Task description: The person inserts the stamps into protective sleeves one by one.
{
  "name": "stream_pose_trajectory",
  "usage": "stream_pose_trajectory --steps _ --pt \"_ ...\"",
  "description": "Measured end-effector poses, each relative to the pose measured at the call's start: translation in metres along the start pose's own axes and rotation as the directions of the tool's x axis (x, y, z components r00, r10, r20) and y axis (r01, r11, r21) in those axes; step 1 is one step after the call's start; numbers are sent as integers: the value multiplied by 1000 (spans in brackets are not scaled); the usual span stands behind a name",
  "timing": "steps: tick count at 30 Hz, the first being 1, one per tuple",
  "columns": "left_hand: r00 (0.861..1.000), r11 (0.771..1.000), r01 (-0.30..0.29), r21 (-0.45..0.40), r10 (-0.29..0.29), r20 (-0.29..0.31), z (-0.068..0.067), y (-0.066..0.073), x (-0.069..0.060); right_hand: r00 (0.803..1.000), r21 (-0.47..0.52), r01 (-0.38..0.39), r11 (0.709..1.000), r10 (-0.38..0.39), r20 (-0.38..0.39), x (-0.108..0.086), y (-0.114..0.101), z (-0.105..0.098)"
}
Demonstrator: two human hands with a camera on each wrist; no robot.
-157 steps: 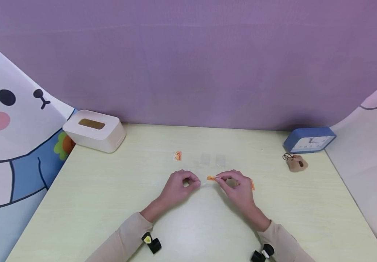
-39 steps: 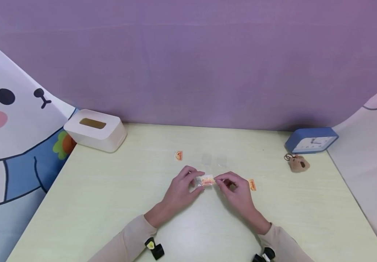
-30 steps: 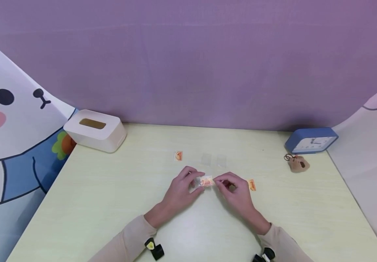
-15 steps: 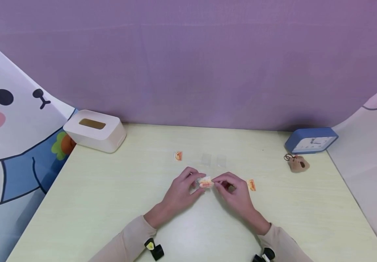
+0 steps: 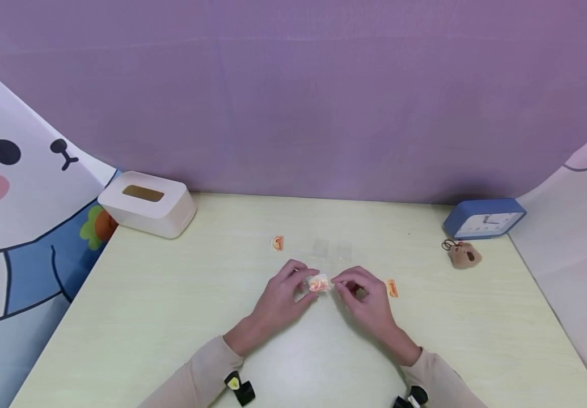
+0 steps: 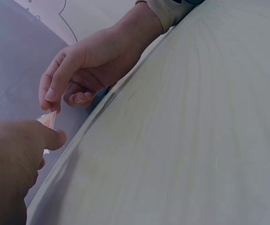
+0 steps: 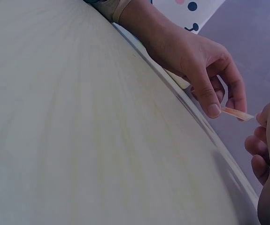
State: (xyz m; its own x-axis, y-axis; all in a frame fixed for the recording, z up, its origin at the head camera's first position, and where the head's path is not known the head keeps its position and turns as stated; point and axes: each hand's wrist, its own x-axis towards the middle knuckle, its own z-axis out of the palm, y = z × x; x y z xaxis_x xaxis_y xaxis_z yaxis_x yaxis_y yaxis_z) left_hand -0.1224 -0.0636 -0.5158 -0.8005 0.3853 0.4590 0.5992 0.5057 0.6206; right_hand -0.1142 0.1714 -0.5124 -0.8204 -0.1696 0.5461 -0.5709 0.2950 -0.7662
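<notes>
The left hand (image 5: 285, 292) pinches a small orange-printed packet (image 5: 319, 283); the right hand (image 5: 367, 297) has its fingertips at the packet's right edge, but whether its grip holds anything I cannot tell. The right wrist view adds that the packet is edge-on, above the bench (image 7: 78, 140). Only the head view shows an orange piece (image 5: 392, 288) beside the right hand and, farther off, two clear squares (image 5: 321, 248).

The packet (image 5: 319, 283) is orange and white, the clock (image 5: 456, 218) blue.
</notes>
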Motion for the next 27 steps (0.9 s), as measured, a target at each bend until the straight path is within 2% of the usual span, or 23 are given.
stream_pose_trajectory --steps 6,16,27 --pt "1000 1000 -11 1 11 -5 0 0 0 1000 6 17 1000 -17 5 0 0 0" --pt "996 997 -83 7 83 -33 0 -1 1 999 16 33 999 -33 34 0 3 0" --pt "997 997 -71 -17 71 -10 0 1 1 995 0 59 998 -59 77 0 3 0"
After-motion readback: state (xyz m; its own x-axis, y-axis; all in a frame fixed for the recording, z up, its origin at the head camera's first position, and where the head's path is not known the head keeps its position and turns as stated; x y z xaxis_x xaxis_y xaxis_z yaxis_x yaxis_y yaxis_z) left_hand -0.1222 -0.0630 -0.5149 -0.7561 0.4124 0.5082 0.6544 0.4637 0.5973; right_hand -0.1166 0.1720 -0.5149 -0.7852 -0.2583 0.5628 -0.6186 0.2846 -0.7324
